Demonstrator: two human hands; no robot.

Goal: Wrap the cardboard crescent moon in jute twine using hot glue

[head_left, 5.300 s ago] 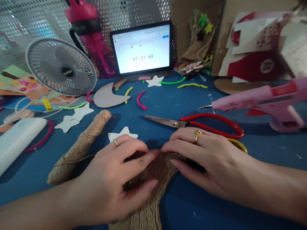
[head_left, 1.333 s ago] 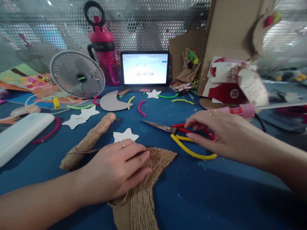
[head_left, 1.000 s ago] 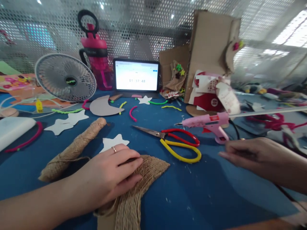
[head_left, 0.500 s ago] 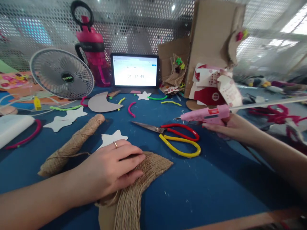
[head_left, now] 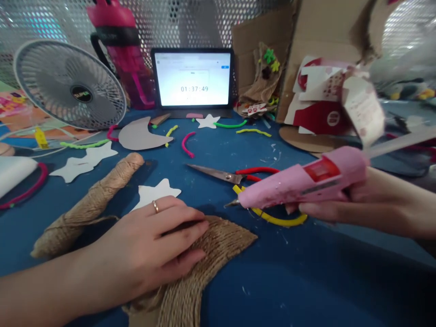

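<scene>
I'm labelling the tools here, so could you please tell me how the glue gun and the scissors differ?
The glue gun is held in the right hand; the scissors lie on the table. The glue gun is mostly pink, while the scissors have a red handle and a yellow handle. The glue gun ends in a short metal nozzle, the scissors in much longer blades. Both point toward the left of the picture.

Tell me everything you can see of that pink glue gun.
The pink glue gun has a plastic-looking body, marked near the front, with a red panel. A metal-looking nozzle points left and slightly down; a pale stick runs out the back. The right hand grips it above the table, hiding much of its handle. It hides part of the scissors; whether they touch is unclear.
</scene>
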